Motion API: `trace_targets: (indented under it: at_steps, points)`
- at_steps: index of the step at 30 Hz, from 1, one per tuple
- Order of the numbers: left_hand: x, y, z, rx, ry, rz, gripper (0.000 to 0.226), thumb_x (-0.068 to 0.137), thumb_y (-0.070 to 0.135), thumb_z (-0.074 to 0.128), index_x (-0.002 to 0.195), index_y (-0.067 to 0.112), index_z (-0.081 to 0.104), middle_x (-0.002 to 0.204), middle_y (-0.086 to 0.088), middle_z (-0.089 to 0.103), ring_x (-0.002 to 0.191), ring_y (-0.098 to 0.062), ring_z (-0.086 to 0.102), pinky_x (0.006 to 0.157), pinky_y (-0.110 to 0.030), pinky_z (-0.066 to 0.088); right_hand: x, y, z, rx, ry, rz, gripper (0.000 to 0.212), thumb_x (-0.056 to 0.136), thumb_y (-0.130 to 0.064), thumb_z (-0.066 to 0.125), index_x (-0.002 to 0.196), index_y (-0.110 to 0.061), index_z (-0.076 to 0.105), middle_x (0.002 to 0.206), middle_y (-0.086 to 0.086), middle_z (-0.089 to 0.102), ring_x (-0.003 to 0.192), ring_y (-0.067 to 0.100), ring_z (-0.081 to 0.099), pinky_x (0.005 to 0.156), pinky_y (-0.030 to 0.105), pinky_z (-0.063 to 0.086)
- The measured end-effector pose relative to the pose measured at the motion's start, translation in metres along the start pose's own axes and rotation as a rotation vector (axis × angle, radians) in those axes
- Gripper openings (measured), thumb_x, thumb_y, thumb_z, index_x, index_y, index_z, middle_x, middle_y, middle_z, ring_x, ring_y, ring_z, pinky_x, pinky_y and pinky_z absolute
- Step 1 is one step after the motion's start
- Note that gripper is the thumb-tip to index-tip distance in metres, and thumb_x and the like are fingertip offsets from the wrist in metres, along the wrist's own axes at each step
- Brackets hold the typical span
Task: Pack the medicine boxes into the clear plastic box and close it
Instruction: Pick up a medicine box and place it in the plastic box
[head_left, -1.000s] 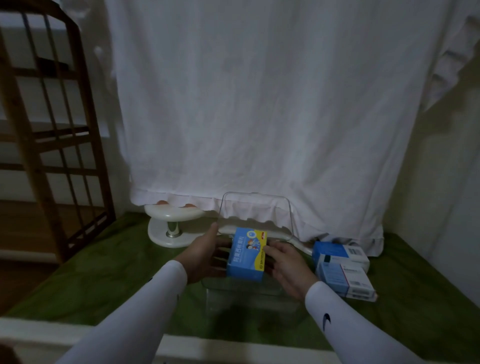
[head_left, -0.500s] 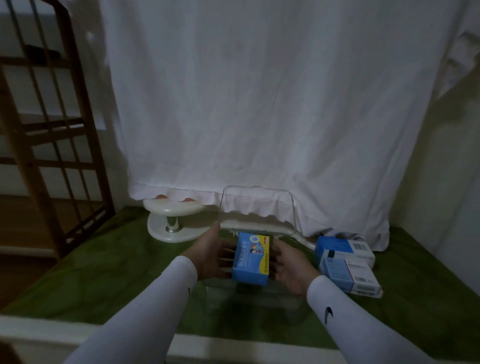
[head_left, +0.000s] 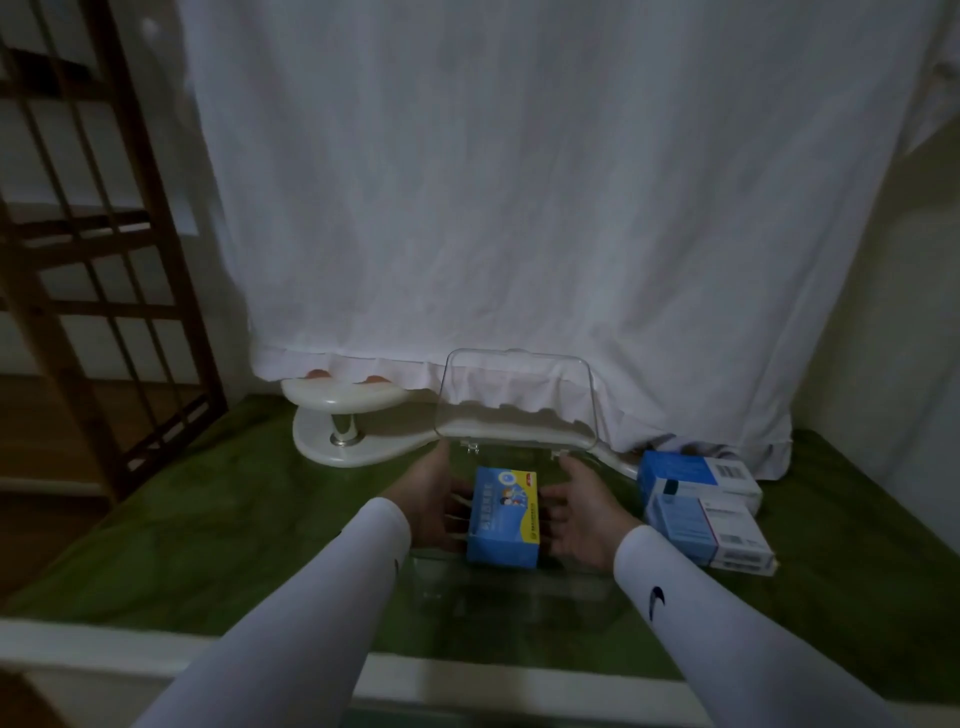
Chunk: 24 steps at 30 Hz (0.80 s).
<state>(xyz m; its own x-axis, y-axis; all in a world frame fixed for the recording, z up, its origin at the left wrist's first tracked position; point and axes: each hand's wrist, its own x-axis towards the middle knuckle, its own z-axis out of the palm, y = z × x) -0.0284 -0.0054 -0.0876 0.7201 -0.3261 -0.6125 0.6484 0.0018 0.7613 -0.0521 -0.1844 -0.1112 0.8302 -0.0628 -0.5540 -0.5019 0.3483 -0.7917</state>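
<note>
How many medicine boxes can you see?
3. One blue and yellow box is between the left hand and right hand, over the clear plastic box. Two blue and white boxes, the back one and front one, lie to its right. More may be hidden.

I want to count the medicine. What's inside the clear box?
One blue box shows inside the clear box, between the left hand and right hand. It and the hands cover the floor beneath, so anything under there is hidden.
</note>
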Motion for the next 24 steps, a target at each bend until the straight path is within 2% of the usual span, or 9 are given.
trace_targets:
  at_steps: [2,4,7,11,14,19,24]
  points:
    - [0.0027,-0.0011,0.0010,-0.001,0.005,-0.013,0.095,0.085,0.077,0.024,0.131,-0.002,0.049,0.121,-0.022,0.056,0.110,-0.037,0.055,0.092,-0.050,0.046,0.0026,-0.0001,-0.0008,-0.021,0.009,0.017,0.074,0.090,-0.061,0.042,0.136,-0.004,0.045,0.136,0.023,0.050,0.125,0.037,0.049,0.108,0.054,0.036]
    - [0.0043,-0.0027,0.0018,-0.008,0.008,-0.021,0.095,0.087,0.076,0.021,0.131,-0.003,0.048,0.121,-0.023,0.056,0.108,-0.037,0.055,0.089,-0.049,0.047,0.0044,0.0000,-0.0014,-0.029,0.006,0.040,0.078,0.090,-0.063,0.040,0.137,-0.001,0.044,0.140,0.023,0.048,0.129,0.038,0.045,0.111,0.056,0.031]
    - [0.0045,-0.0043,0.0032,-0.012,0.013,-0.038,0.090,0.090,0.072,0.020,0.128,-0.005,0.048,0.117,-0.023,0.056,0.103,-0.036,0.056,0.088,-0.047,0.045,0.0024,-0.0002,-0.0006,-0.048,-0.014,0.044,0.073,0.093,-0.061,0.035,0.130,0.001,0.048,0.127,0.024,0.055,0.121,0.038,0.051,0.108,0.053,0.036]
    - [0.0024,-0.0046,0.0071,-0.003,0.005,-0.062,0.085,0.093,0.067,0.022,0.130,-0.007,0.045,0.107,-0.022,0.057,0.095,-0.034,0.056,0.088,-0.046,0.044,0.0023,0.0012,-0.0013,-0.108,-0.030,0.061,0.063,0.094,-0.059,0.034,0.109,-0.002,0.055,0.108,0.021,0.061,0.111,0.036,0.055,0.102,0.049,0.042]
    - [0.0002,-0.0063,0.0090,-0.014,-0.003,-0.075,0.083,0.095,0.064,0.025,0.134,-0.007,0.041,0.103,-0.022,0.057,0.091,-0.034,0.057,0.080,-0.045,0.045,0.0051,0.0028,-0.0030,-0.110,-0.025,0.084,0.067,0.094,-0.060,0.031,0.117,-0.002,0.054,0.113,0.022,0.061,0.106,0.035,0.058,0.093,0.045,0.045]
    - [0.0019,-0.0072,0.0078,-0.008,0.013,-0.086,0.082,0.095,0.062,0.026,0.134,-0.008,0.040,0.102,-0.023,0.056,0.091,-0.035,0.057,0.080,-0.045,0.046,0.0061,0.0037,-0.0036,-0.126,-0.023,0.093,0.067,0.095,-0.061,0.028,0.121,-0.005,0.053,0.122,0.022,0.059,0.113,0.036,0.056,0.105,0.051,0.040]
    - [0.0069,-0.0082,0.0050,0.023,0.043,-0.077,0.083,0.093,0.064,0.028,0.135,-0.006,0.039,0.106,-0.024,0.055,0.095,-0.036,0.056,0.077,-0.046,0.048,0.0033,0.0048,-0.0047,-0.116,-0.036,0.094,0.069,0.095,-0.061,0.029,0.128,-0.005,0.051,0.122,0.023,0.060,0.109,0.036,0.058,0.102,0.052,0.042]
